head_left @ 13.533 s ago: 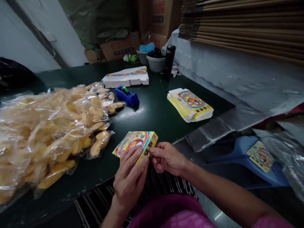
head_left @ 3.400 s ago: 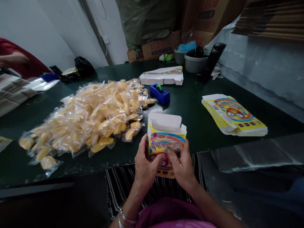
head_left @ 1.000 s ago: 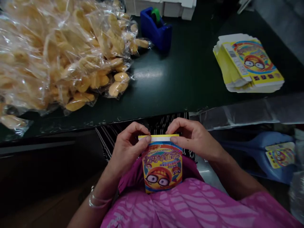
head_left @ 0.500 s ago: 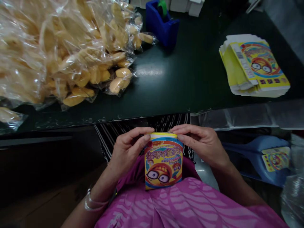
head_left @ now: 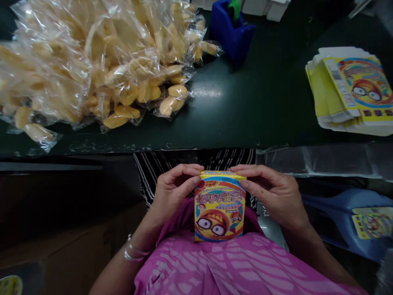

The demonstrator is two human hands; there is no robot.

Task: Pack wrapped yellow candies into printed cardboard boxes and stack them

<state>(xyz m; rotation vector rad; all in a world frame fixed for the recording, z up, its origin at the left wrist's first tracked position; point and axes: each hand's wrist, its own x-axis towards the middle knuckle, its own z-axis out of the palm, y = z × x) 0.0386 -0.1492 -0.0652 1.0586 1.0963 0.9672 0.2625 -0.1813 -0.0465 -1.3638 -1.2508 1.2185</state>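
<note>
Your left hand [head_left: 175, 190] and right hand [head_left: 274, 192] each pinch a top corner of the yellow box [head_left: 218, 209], thumbs on its printed face, fingers at the far edge. It stands at your lap against the pink shirt [head_left: 196, 264], below the near edge of the desk [head_left: 258, 102]. You seem to be closing the top flap [head_left: 217, 173], which looks nearly seated; the next move calls for light, even pressure at both corners, so the card doesn't crease.
</note>
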